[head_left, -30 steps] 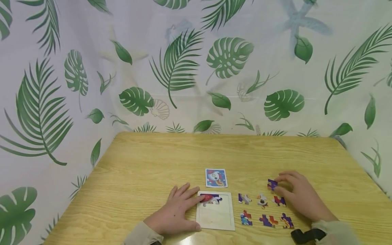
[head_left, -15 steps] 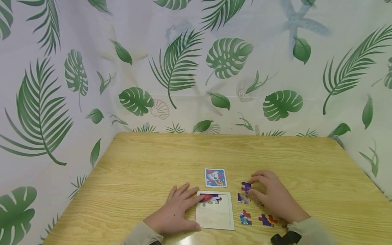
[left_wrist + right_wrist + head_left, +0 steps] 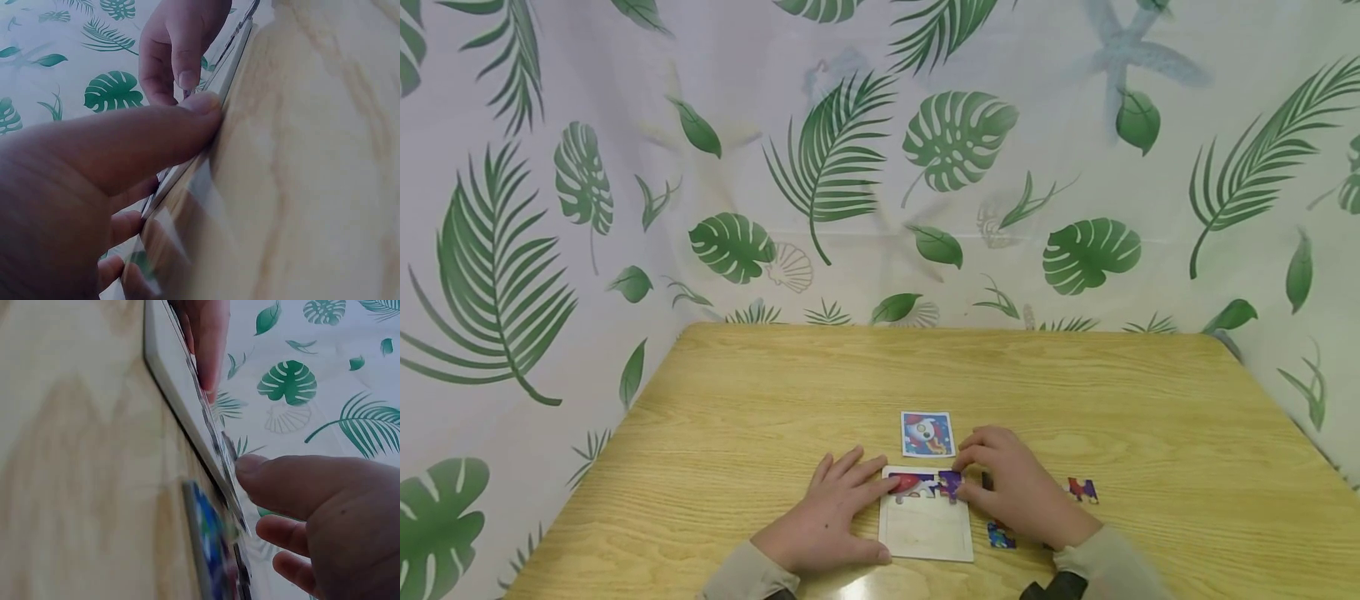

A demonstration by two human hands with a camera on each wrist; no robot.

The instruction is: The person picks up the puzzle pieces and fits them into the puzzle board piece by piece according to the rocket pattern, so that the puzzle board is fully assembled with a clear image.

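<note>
A pale square puzzle tray [image 3: 925,533] lies flat on the table. Joined puzzle pieces showing a red shape [image 3: 907,482] sit in its upper left. My left hand [image 3: 827,521] rests at the tray's left side with fingers spread, the index fingertip touching those pieces. Over the tray's upper right corner, my right hand [image 3: 1026,483] pinches a purple puzzle piece [image 3: 950,483] between thumb and fingers, beside the joined pieces. In the right wrist view the right thumb [image 3: 262,478] is at the piece's edge; whether the piece lies flat cannot be made out.
Behind the tray lies a small picture card [image 3: 927,434] with a rocket. Loose pieces lie right of the tray, among them a blue one [image 3: 1002,535] and a red and purple one [image 3: 1082,490]; the right hand and arm hide others. A leaf-patterned curtain [image 3: 850,167] surrounds the wooden table [image 3: 790,383].
My right hand has carried the purple puzzle piece leftward, from the loose pieces onto the tray's upper right corner. The left hand has stayed in place.
</note>
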